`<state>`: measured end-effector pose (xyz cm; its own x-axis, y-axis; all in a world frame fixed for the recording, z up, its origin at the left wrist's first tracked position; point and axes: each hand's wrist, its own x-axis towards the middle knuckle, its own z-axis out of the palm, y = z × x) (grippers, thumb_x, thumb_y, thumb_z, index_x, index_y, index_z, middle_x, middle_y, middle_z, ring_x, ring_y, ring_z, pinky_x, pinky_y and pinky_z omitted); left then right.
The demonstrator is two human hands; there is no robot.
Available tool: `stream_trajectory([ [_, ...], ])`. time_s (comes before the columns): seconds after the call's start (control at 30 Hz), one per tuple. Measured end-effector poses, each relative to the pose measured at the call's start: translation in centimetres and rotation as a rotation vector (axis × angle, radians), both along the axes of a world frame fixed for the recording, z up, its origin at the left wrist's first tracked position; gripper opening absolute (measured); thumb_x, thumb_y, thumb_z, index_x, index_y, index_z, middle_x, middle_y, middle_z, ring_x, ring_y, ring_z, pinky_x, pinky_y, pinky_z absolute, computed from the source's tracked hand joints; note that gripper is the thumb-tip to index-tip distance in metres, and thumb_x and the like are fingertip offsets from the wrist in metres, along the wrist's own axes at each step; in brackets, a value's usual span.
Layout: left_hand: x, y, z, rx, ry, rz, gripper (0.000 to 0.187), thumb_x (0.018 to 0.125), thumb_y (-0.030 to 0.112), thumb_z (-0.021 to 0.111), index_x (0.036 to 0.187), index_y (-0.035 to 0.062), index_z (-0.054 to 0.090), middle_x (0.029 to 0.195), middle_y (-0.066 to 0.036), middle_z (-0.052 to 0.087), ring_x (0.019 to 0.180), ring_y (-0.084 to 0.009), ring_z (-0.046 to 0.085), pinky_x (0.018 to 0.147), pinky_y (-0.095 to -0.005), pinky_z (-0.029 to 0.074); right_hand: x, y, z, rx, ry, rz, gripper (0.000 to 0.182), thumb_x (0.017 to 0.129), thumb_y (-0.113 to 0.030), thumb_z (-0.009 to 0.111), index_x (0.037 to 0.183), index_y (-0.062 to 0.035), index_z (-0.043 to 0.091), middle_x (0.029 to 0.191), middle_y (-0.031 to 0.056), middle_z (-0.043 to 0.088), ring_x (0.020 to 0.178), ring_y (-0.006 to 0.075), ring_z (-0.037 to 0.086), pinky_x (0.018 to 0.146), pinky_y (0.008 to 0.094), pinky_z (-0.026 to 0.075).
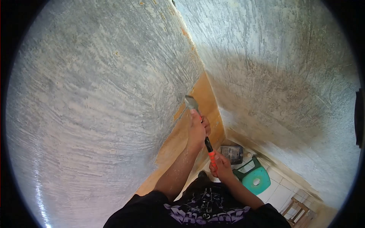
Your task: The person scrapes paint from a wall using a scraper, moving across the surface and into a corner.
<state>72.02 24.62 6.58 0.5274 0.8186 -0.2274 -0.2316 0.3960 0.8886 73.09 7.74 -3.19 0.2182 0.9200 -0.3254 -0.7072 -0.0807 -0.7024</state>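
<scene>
A long-handled scraper (208, 144) with a black and orange-red handle slants across the middle of the head view. Its metal blade (191, 102) lies against the left wall, at the border between grey scraped surface and orange paint (205, 95). My left hand (198, 128) is wrapped round the upper handle, close under the blade, with the thumb pointing up along it. Lower down, my right hand (221, 166) grips the orange-red end. Pale specks dot my left forearm.
Two walls meet in a corner, and the right wall (266, 87) is grey and streaked. On the tiled floor (279, 190) below stand a green plastic stool (262, 181), a dark paint tray (235, 155) and a wooden stool or frame (296, 209).
</scene>
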Motion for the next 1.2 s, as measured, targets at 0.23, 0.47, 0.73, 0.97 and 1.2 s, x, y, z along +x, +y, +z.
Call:
stream_trajectory([
  [0.23, 0.9, 0.2, 0.5, 0.02, 0.001, 0.028, 0.045, 0.102, 0.059, 0.029, 0.094, 0.0164, 0.04, 0.058, 0.004, 0.029, 0.042, -0.0065, 0.025, 0.039, -0.0243, 0.023, 0.1, 0.1, 0.1, -0.006, -0.029, 0.013, 0.05, 0.104, -0.043, 0.041, 0.144, -0.0118, 0.042, 0.061, 0.0035, 0.045, 0.043, 0.0081, 0.037, 0.04, 0.022, 0.033],
  [0.47, 1.6, 0.2, 0.7, 0.073, 0.046, 0.035, 0.046, 0.102, 0.059, 0.029, 0.093, 0.0158, 0.039, 0.057, 0.004, 0.028, 0.042, -0.0058, 0.025, 0.039, -0.0243, 0.022, 1.0, 0.3, 0.6, 0.0, -0.026, 0.004, 0.049, 0.105, -0.041, 0.04, 0.143, -0.0104, 0.042, 0.061, 0.003, 0.045, 0.042, 0.0088, 0.037, 0.039, 0.023, 0.032],
  [0.73, 1.7, 0.0, 1.1, 0.151, 0.089, 0.05, 0.045, 0.102, 0.057, 0.029, 0.087, 0.0157, 0.037, 0.059, 0.005, 0.031, 0.043, -0.0068, 0.029, 0.039, -0.0241, 0.023, 0.7, 0.3, 1.2, -0.028, -0.051, -0.007, 0.049, 0.105, -0.038, 0.04, 0.143, -0.0073, 0.043, 0.06, 0.0008, 0.043, 0.043, 0.008, 0.038, 0.04, 0.0233, 0.033],
  [0.97, 0.7, 0.7, 1.5, 0.067, 0.0, -0.018, 0.05, 0.101, 0.061, 0.029, 0.089, 0.0141, 0.04, 0.056, 0.005, 0.028, 0.042, -0.0073, 0.026, 0.039, -0.0252, 0.024, -0.5, -0.1, 1.8, -0.013, -0.103, -0.004, 0.051, 0.105, -0.039, 0.042, 0.144, -0.0063, 0.043, 0.06, -0.0003, 0.042, 0.046, 0.0068, 0.039, 0.04, 0.0229, 0.032],
  [1.2, 1.0, 0.7, 0.9, 0.02, 0.023, -0.002, 0.048, 0.101, 0.059, 0.031, 0.086, 0.0148, 0.038, 0.057, 0.004, 0.031, 0.042, -0.0077, 0.027, 0.039, -0.0252, 0.025, -0.2, -0.3, 3.2, -0.05, -0.04, -0.012, 0.05, 0.105, -0.043, 0.037, 0.144, -0.0115, 0.04, 0.059, 0.0008, 0.043, 0.04, 0.0087, 0.037, 0.037, 0.0232, 0.031],
])
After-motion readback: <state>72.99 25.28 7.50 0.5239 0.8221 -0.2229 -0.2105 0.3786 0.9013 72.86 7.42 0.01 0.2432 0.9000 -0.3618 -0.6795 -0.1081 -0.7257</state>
